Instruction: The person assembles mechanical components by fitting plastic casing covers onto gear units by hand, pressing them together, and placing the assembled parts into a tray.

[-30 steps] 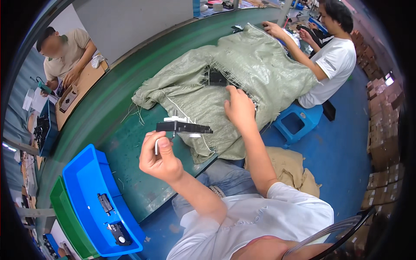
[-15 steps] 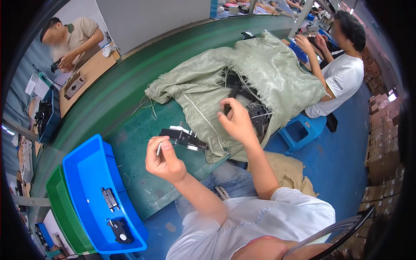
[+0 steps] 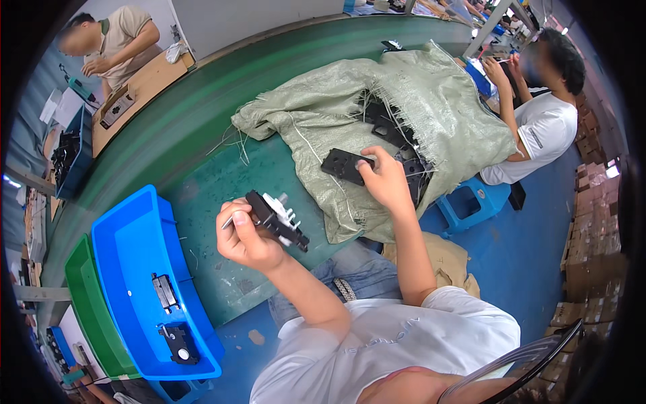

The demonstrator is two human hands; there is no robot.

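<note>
Left hand (image 3: 245, 239) closed around a black part (image 3: 277, 219) with white fittings on it, held up above the green table (image 3: 202, 141), the part slanting down toward the person's right; a thin pale stick-like piece poked out of the fist on the left side, too small to tell what it was. Right hand (image 3: 385, 180) reached forward to the sack (image 3: 431, 114), fingers pinched on the near edge of a flat black plate (image 3: 342, 164) with holes in it. The plate lay on the sack's pale woven cloth, just beside the torn opening where more black parts (image 3: 390, 128) showed in a heap. The sack sprawled across the table, frayed threads hanging off its edges. To the person's left, at the table's near end, sat a blue bin (image 3: 134, 269) with two black parts lying on its floor, and a green bin (image 3: 87, 303) touching it on the far side. A blue stool (image 3: 468, 202) stood on the blue floor beside the person's right arm. Beyond it a seated person in a white shirt (image 3: 545, 128) worked with both hands raised. At the far left another person in a tan shirt (image 3: 124, 40) sat at a wooden desk (image 3: 145, 84).
</note>
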